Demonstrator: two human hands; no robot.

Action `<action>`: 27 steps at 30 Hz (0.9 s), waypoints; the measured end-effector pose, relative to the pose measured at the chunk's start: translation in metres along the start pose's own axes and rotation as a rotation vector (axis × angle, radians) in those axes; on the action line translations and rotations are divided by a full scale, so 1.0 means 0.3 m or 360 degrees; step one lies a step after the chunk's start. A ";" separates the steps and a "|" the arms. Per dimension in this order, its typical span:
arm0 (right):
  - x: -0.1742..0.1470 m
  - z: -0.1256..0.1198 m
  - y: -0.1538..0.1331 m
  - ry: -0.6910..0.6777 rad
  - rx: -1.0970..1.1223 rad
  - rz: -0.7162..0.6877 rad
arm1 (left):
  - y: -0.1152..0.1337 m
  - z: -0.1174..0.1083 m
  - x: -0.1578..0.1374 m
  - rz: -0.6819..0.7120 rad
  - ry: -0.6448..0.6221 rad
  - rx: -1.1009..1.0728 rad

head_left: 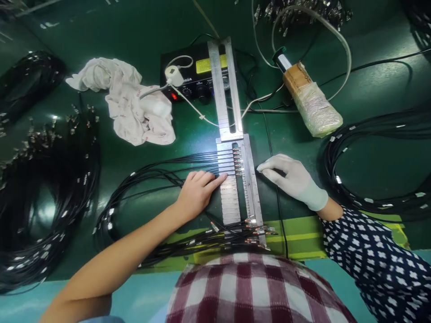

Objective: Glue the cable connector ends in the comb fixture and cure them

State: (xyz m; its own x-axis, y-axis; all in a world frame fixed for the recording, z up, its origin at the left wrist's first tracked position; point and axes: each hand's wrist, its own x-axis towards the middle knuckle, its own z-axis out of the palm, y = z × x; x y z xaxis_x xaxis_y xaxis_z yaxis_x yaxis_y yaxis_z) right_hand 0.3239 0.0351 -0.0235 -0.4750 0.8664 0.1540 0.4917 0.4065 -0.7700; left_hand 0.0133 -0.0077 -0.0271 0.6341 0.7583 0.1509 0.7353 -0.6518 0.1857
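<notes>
Here, a green worktop [191,128] is crossed by looped black cables [144,169], laid side by side over a slotted metal fixture [253,188]. Near the lowest one, the bare left hand [197,196] is rested on the fixture, fingers bent together; whether anything is gripped cannot be told. The gloved right hand [292,178] is held apart, thumb and fingertips nearly closed, contents unclear. Ideally, each cable is pressed flat in its groove [229,197] and the tips [238,160] are lined up.
</notes>
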 end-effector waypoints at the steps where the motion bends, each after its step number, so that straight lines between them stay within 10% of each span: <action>1: -0.001 0.002 0.000 0.0013 -0.0010 -0.0008 | -0.001 -0.017 -0.002 -0.0030 -0.0052 -0.0075; 10: -0.006 0.007 -0.002 0.0035 -0.0059 -0.0086 | 0.021 -0.172 -0.097 0.0009 -0.0630 -0.0758; 27: -0.006 0.010 -0.005 0.0042 -0.0065 -0.0093 | 0.040 -0.008 0.018 0.0081 0.0169 -0.0160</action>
State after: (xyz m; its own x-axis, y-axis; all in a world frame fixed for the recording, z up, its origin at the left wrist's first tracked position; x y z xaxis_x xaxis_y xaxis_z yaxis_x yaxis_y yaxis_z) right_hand 0.3217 0.0321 -0.0246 -0.4848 0.8478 0.2148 0.4934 0.4679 -0.7333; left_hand 0.0249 -0.0114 -0.0217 0.6373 0.7241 0.2637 0.6715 -0.6897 0.2709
